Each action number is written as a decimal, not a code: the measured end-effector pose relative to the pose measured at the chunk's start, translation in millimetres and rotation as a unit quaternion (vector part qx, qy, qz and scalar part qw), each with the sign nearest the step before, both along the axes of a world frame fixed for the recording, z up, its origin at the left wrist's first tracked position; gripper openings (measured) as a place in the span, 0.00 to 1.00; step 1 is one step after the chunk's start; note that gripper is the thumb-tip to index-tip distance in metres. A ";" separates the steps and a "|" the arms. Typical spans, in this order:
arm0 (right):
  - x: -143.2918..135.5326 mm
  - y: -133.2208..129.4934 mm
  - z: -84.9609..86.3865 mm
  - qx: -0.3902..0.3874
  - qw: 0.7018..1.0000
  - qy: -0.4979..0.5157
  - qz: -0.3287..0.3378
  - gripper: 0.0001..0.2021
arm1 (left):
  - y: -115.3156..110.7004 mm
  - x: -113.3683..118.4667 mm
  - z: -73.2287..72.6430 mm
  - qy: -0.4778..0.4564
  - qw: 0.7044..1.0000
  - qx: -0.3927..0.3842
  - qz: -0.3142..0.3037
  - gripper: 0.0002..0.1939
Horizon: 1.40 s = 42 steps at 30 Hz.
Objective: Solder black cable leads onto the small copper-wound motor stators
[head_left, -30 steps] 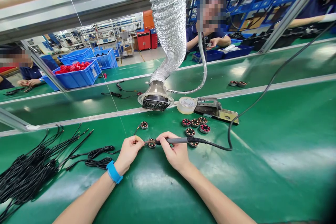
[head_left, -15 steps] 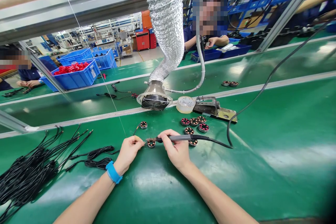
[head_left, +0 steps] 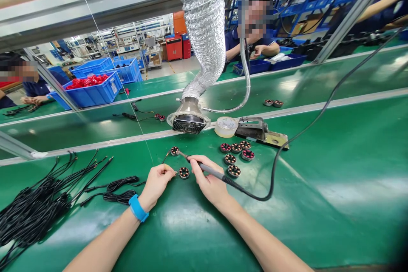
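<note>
My left hand [head_left: 157, 185], with a blue wristband [head_left: 138, 208], pinches the bare end of a black cable, its wire tips pointing at a small round copper-wound motor stator [head_left: 184, 173]. Whether the tips touch the stator I cannot tell. In my right hand [head_left: 210, 185] is a soldering iron [head_left: 213, 171], held like a pen. Its tip is at the right edge of a second stator [head_left: 174, 151] farther back, which has a lead running off its left side. A thin wire [head_left: 140, 127] hangs from above and ends behind my left hand.
Several stators [head_left: 234, 171] lie right of my hands. A fume duct [head_left: 204, 42] comes down over the bench beside a tape roll [head_left: 226, 126] and an iron stand [head_left: 261, 131]. Black cables [head_left: 35, 208] are heaped at left. Co-workers sit across the bench near blue bins [head_left: 95, 91].
The soldering iron's tip has moved from the near stator back to the farther one, its handle now slanting and its cord sagging lower. My left hand has stayed in place.
</note>
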State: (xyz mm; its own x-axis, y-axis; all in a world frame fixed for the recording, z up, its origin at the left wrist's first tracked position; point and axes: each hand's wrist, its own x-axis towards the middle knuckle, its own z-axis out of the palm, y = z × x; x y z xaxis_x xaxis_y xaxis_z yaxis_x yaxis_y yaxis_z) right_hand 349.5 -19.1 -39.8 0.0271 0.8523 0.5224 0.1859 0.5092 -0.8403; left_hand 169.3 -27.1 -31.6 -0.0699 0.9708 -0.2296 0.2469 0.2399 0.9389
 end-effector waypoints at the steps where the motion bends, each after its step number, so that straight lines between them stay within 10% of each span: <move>1: -0.4 0.2 -1.1 -0.003 1.000 -0.005 0.015 0.09 | -0.1 -0.3 -0.3 -0.001 1.000 0.001 0.001 0.09; 15: -13.4 10.4 -15.2 0.023 0.978 -0.062 0.198 0.23 | -1.6 -1.4 -7.4 0.028 0.997 0.068 -0.024 0.12; 42: -3.2 4.7 -2.5 0.019 0.995 -0.051 0.083 0.14 | -1.5 -0.3 0.2 -0.024 1.000 0.004 0.001 0.10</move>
